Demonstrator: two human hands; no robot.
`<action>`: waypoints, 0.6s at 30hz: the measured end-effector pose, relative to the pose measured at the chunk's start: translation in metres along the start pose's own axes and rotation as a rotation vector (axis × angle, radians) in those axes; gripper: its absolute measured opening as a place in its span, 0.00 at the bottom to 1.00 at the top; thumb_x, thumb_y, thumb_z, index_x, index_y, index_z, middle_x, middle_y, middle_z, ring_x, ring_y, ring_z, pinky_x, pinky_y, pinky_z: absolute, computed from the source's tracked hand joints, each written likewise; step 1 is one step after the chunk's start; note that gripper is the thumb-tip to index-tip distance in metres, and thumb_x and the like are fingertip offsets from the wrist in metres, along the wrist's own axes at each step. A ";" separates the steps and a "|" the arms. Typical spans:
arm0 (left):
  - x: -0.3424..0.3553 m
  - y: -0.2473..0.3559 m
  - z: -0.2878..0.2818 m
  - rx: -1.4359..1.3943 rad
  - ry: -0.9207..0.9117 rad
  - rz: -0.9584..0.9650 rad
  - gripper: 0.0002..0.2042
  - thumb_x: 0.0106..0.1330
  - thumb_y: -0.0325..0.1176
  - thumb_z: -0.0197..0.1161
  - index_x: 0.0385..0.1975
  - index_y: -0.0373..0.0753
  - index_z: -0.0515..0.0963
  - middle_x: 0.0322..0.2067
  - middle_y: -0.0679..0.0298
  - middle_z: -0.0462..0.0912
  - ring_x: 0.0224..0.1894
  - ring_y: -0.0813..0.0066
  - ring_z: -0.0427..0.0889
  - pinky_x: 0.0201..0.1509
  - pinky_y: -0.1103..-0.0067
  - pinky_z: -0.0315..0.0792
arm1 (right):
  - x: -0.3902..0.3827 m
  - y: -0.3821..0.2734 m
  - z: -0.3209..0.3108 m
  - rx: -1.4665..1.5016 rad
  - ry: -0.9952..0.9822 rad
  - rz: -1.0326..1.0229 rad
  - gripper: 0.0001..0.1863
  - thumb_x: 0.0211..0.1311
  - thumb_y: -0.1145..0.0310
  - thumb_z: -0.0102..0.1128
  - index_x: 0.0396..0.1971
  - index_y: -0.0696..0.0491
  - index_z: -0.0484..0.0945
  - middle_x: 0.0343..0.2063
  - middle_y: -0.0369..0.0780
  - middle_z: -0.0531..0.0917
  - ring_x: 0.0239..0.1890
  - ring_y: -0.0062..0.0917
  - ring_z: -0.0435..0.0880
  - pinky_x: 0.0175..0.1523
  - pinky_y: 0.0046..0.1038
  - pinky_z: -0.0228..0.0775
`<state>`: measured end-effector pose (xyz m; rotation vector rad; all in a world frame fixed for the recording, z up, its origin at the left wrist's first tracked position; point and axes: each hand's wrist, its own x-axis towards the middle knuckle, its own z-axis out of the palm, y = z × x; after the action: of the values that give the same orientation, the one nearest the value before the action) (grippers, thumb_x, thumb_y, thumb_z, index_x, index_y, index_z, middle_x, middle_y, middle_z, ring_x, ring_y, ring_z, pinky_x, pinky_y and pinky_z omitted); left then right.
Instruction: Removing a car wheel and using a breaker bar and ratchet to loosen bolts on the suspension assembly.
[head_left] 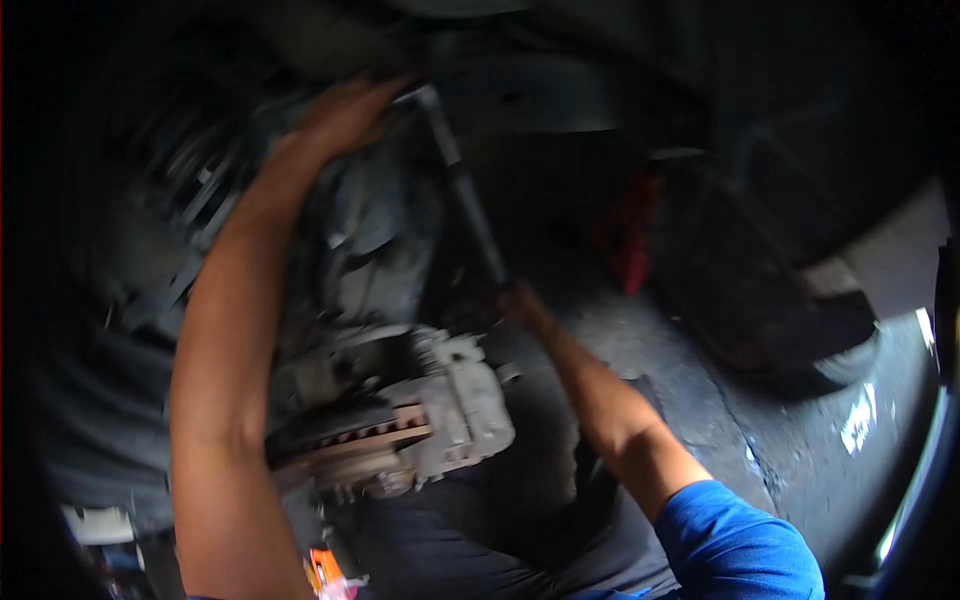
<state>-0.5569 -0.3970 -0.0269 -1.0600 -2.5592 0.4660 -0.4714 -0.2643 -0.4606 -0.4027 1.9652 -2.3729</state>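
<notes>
we had a long metal bar (470, 205) slanting across the far middle of the scene. our right hand (517, 302) seemed wrapped around its near end, though blur and shadow hid the fingers. our left hand (350, 112) was at its far end, fingers stretched out and close together; we could not tell whether they pinched it or only steadied it.

we judged that a hard pull could slip the bar's far end loose if it sat crookedly, knocking our left knuckles on the dark metal parts (375, 225) nearby. a sudden release might also swing our right hand into the brake (470, 410), on the near side. poor light made bad seating easy to miss.

a red stand (630, 240) and a dark bulky shape (750, 310) limited room on the right; our legs (440, 545) crowded the near side, beside an orange object (325, 568).
</notes>
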 end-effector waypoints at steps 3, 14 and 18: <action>0.023 -0.002 0.009 0.157 0.426 0.258 0.28 0.62 0.38 0.58 0.64 0.56 0.61 0.46 0.51 0.78 0.48 0.51 0.78 0.54 0.62 0.72 | 0.081 0.002 -0.061 -0.579 0.315 0.309 0.25 0.56 0.49 0.59 0.33 0.61 0.82 0.27 0.46 0.83 0.33 0.33 0.83 0.36 0.36 0.73; -0.015 0.010 -0.045 0.001 -0.179 0.008 0.33 0.55 0.29 0.56 0.66 0.45 0.58 0.51 0.46 0.73 0.55 0.49 0.72 0.60 0.62 0.66 | 0.081 -0.055 0.007 -0.497 0.169 0.289 0.34 0.56 0.39 0.57 0.35 0.62 0.79 0.25 0.46 0.81 0.32 0.31 0.82 0.38 0.37 0.70; 0.016 0.032 -0.026 -0.046 0.063 0.030 0.26 0.63 0.37 0.58 0.62 0.62 0.63 0.43 0.54 0.79 0.49 0.57 0.78 0.58 0.63 0.70 | 0.055 -0.025 -0.041 -0.353 0.381 0.027 0.30 0.58 0.42 0.59 0.36 0.59 0.78 0.23 0.41 0.78 0.28 0.26 0.76 0.35 0.33 0.68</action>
<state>-0.5369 -0.3595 -0.0140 -1.1127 -2.5137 0.3769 -0.5296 -0.2305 -0.4333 0.0812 2.5436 -2.2123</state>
